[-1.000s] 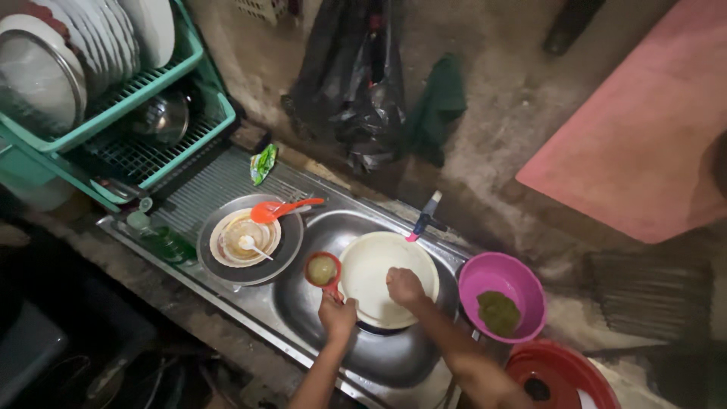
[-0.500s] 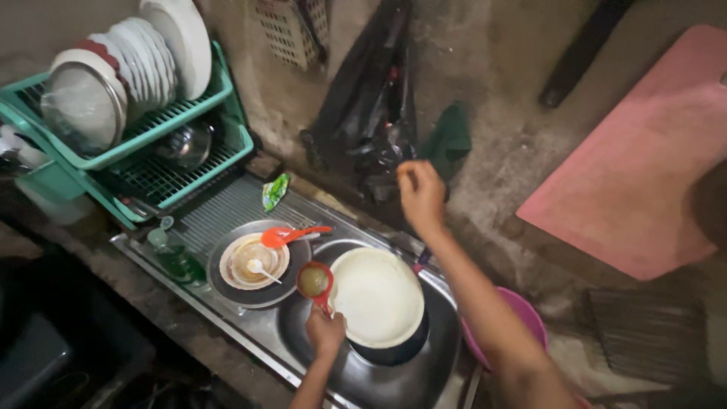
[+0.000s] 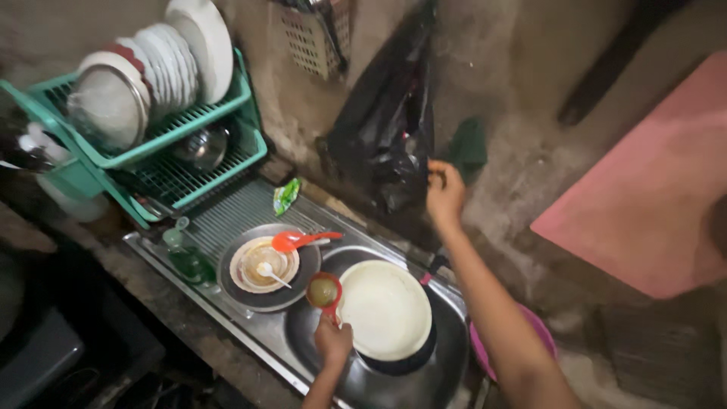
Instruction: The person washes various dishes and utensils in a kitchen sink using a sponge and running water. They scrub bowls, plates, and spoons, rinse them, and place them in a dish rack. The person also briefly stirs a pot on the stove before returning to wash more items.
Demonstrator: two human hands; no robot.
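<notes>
The sink is shiny grey metal, and its ribbed drain side looks smooth and bright. The big white plate looks smooth and a bit matt. The small red cup in the left hand looks like plastic. The red spoon is glossy plastic too. The green rack is plastic with a grid. The black bag by the right hand is thin, shiny, crinkled plastic. The wall looks rough and dull.

A green dish rack of white plates stands beside a pink board.
</notes>
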